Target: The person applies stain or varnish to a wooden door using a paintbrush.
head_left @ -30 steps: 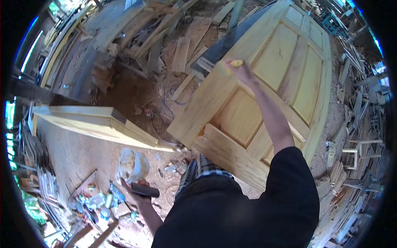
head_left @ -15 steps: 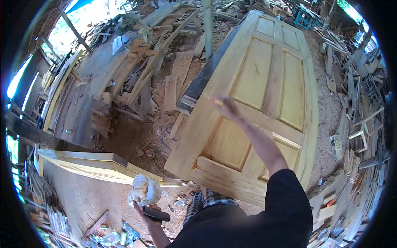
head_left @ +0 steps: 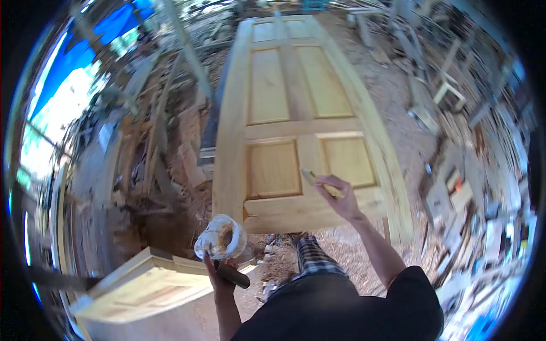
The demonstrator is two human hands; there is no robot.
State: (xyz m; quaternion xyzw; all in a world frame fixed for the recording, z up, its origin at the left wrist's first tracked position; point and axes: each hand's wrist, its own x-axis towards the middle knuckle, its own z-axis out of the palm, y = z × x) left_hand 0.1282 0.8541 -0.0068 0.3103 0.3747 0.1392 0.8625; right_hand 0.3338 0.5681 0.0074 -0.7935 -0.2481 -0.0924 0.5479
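A big pale wooden panel door (head_left: 278, 132) lies stretched out in front of me. Over its lower end, between the two bottom panels, my right hand (head_left: 340, 198) pinches a slim tool (head_left: 308, 175) with a pale tip and a yellowish part at the fingers; its exact kind I cannot tell. Down on the left, my left hand (head_left: 220, 283) is closed beneath a white, stained tub (head_left: 223, 237), whose brownish inside faces right. A dark cylindrical handle (head_left: 232, 274) sticks out across that hand's fingers. The tub is just off the door's near left corner.
Another wooden panel piece (head_left: 153, 282) leans at lower left. A post (head_left: 190, 51) rises left of the door. Timber and boards (head_left: 142, 136) are piled on the left, and more scrap wood (head_left: 455, 187) covers the right side. Shavings litter the ground by my feet.
My view has turned right, so the door now lies straight ahead. My right hand has come from the door's left side down to its lower panels. The tub's opening now shows.
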